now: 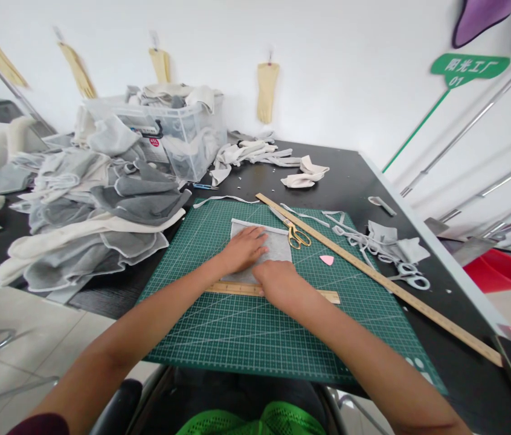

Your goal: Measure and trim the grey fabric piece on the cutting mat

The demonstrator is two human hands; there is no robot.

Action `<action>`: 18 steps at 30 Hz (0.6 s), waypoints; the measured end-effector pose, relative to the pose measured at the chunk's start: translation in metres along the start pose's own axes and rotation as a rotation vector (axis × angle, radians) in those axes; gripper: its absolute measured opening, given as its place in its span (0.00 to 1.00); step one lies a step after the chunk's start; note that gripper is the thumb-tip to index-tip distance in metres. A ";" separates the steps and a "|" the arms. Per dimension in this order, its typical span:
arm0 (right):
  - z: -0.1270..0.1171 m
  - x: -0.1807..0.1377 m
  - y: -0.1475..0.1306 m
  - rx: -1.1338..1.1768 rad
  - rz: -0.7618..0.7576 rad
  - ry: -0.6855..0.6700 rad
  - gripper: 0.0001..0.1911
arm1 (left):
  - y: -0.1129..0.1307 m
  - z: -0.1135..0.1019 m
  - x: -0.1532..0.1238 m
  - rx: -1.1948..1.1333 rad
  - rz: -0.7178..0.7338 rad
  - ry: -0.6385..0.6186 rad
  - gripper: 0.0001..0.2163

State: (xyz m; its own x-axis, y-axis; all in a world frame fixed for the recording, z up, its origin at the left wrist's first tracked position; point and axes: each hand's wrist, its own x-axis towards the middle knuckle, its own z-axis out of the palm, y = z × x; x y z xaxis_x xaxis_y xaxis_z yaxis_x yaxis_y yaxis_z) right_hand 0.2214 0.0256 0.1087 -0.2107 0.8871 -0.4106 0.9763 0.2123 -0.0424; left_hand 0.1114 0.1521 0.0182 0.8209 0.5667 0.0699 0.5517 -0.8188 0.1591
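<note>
Head view. My left hand (244,249) lies flat, palm down, on a pale grey fabric piece (264,244); the fingers are spread, pointing away from me and slightly right, pressing, not gripping. My right hand (278,283) sits just nearer me, knuckles up, fingers curled down onto the near edge of the fabric where it meets a short wooden ruler (237,289). I cannot tell whether the right fingers pinch anything or only press; the palm hides the tips.

Key relation: the fabric lies directly under and just beyond both sets of fingers. The short ruler's long axis runs left to right across the near edge of the fabric, touching it, and passes beneath the right hand. The right hand is the one on the ruler; the left is farther up on the cloth.

All of this rests on a green cutting mat (219,338) on the dark desk (355,175). Beyond the right fingers, just past the fabric's right edge: gold-handled scissors (294,232). To their right, near: a small pink chalk piece (327,260). A long wooden ruler (373,275) runs diagonally beyond that. Well left of the left fingers: a heap of grey and cream cloth (96,211).
</note>
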 end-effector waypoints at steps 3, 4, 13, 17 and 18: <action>-0.002 -0.003 -0.003 0.001 0.003 0.016 0.16 | 0.001 0.003 0.003 -0.006 0.008 -0.049 0.33; -0.003 -0.004 -0.003 0.002 0.002 0.022 0.17 | 0.000 0.003 0.003 -0.001 -0.004 -0.067 0.33; -0.005 -0.007 0.004 0.027 -0.025 0.042 0.12 | 0.019 0.001 0.025 0.002 -0.194 -0.035 0.32; -0.002 -0.005 0.006 0.032 -0.030 0.047 0.12 | 0.031 0.013 0.039 0.017 -0.270 0.043 0.33; -0.001 -0.004 0.007 0.036 -0.033 0.047 0.11 | 0.031 0.016 0.041 0.017 -0.282 0.053 0.33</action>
State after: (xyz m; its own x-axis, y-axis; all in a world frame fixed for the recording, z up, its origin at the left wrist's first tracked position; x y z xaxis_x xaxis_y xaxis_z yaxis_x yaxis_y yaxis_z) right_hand 0.2290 0.0236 0.1106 -0.2443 0.8982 -0.3654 0.9697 0.2279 -0.0880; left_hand 0.1649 0.1485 0.0103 0.6261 0.7760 0.0769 0.7599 -0.6293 0.1632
